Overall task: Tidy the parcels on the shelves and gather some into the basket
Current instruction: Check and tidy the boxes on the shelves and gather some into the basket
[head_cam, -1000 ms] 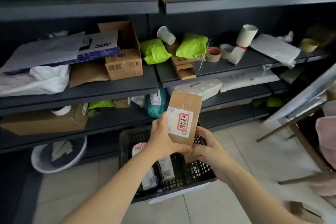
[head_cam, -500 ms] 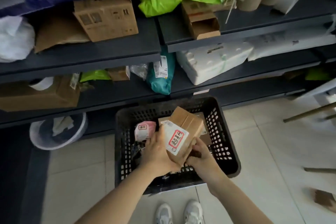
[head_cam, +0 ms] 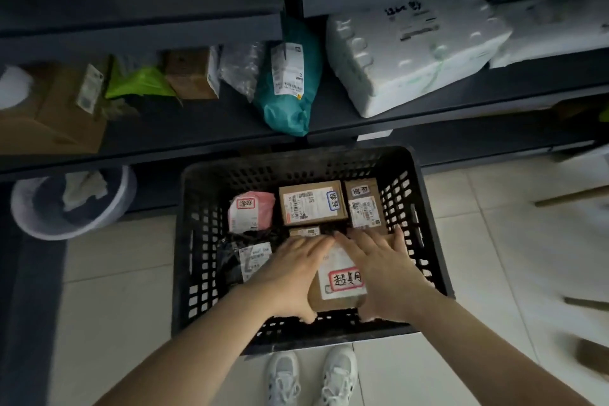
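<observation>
Downward view from a head camera over a black perforated plastic basket [head_cam: 425, 208] standing on a pale tiled floor, just in front of dark metal shelves [head_cam: 197, 20]. Both hands reach into the near right part of the basket. The left hand [head_cam: 293, 277] and right hand [head_cam: 385, 273] lie either side of a brown cardboard parcel with a white label and a red-bordered sticker [head_cam: 339, 283], fingers stretched out flat against it rather than wrapped round it. Whether the parcel already rests on the bottom cannot be told.

Several parcels are gathered in the basket: a pink soft packet [head_cam: 252, 211] at far left, a brown labelled box [head_cam: 311, 203] in the far middle, a narrower brown box [head_cam: 364, 204] at far right, and a dark plastic-wrapped packet [head_cam: 244, 257] at near left.

Much seems left to do. On the shelves beyond lie a teal plastic mailer bag [head_cam: 290, 86], a white foam box [head_cam: 405, 53], a bright green bag [head_cam: 138, 84] and a small brown carton [head_cam: 191, 76], loosely scattered and not lined up. A grey round bin [head_cam: 72, 201] stands on the floor to the left.
</observation>
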`<control>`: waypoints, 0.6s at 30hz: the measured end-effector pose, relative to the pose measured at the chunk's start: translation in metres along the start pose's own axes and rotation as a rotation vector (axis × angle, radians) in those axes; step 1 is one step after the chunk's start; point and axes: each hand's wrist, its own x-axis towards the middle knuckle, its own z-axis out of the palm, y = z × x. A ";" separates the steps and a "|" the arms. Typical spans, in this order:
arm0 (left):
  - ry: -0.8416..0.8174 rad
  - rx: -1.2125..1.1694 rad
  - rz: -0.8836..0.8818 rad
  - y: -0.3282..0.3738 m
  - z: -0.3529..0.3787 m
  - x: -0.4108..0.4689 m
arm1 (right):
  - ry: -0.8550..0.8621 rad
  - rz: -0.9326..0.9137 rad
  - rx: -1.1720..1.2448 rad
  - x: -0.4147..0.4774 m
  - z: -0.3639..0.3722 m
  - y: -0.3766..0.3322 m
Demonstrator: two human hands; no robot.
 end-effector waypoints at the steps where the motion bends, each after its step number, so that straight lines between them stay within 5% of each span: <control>1: -0.004 -0.033 -0.008 -0.004 0.002 0.003 | -0.002 0.010 -0.008 0.005 0.008 0.005; 8: 0.048 -0.036 -0.267 -0.059 0.028 0.018 | -0.126 0.049 -0.038 0.027 0.057 0.048; 18: -0.023 0.001 -0.251 -0.079 0.081 0.022 | -0.134 0.115 -0.109 0.058 0.096 0.053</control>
